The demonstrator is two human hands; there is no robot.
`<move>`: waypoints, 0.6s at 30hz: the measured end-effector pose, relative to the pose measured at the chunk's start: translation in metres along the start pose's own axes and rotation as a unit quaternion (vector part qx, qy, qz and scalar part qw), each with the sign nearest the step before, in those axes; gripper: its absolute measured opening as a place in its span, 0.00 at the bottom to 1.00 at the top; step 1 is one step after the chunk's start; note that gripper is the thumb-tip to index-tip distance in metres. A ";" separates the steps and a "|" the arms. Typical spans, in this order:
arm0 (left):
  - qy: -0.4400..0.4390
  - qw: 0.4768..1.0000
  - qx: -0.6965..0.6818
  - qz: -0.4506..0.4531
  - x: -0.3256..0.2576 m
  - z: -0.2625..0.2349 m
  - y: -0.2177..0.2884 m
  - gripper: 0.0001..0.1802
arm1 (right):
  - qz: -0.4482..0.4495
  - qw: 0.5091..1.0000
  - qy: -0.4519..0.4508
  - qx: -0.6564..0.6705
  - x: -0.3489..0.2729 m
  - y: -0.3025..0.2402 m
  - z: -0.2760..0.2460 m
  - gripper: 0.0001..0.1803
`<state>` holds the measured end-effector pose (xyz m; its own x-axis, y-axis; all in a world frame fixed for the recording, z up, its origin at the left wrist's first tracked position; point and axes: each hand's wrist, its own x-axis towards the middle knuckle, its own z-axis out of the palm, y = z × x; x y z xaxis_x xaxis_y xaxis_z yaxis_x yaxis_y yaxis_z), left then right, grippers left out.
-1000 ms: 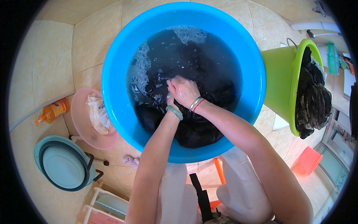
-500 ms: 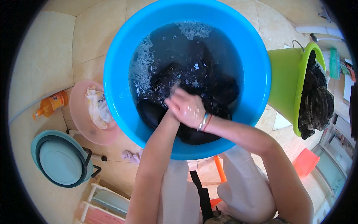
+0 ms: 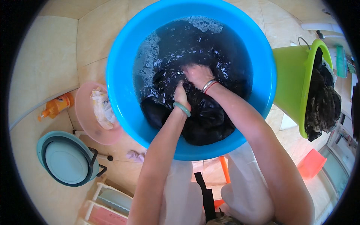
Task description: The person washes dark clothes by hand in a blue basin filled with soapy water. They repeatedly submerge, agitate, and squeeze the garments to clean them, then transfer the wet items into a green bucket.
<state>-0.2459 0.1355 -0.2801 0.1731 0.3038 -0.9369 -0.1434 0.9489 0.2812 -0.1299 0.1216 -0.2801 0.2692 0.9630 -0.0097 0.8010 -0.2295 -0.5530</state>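
Head view: forearms (image 3: 159, 146) slant into the blue tub (image 3: 117, 75), right hand (image 3: 200, 77) beyond left hand (image 3: 181, 96), both at dark cloth (image 3: 208, 129); whether fingers (image 3: 189, 73) are clamped, I cannot tell.

In my head view I see the left hand (image 3: 181, 94) and right hand (image 3: 199, 76) among wet black cloth (image 3: 206, 120) in a blue tub (image 3: 263, 90) — foam (image 3: 149, 50) floating at left — and a green bucket (image 3: 290, 75) just beside it.
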 end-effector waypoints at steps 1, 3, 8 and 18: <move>0.010 1.000 -0.004 -0.009 0.001 0.000 0.003 0.24 | 0.036 0.997 -0.058 -0.038 0.002 -0.007 -0.004 0.13; -0.001 1.000 -0.021 -0.002 -0.003 -0.005 0.003 0.26 | 0.061 0.993 -0.104 -0.020 0.003 -0.019 -0.017 0.12; -0.072 0.989 -0.123 -0.044 -0.017 -0.005 0.001 0.26 | 0.024 0.996 0.026 0.080 -0.040 -0.074 -0.040 0.15; -0.201 0.965 -0.166 0.004 -0.068 -0.021 -0.011 0.25 | -0.111 0.988 0.104 0.009 -0.030 -0.064 -0.042 0.12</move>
<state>-0.2766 0.1023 -0.2237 0.5262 0.3826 -0.7594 -0.4388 0.8871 0.1429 -0.1670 0.1011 -0.2088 0.1929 0.9390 0.2846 0.8440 -0.0109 -0.5362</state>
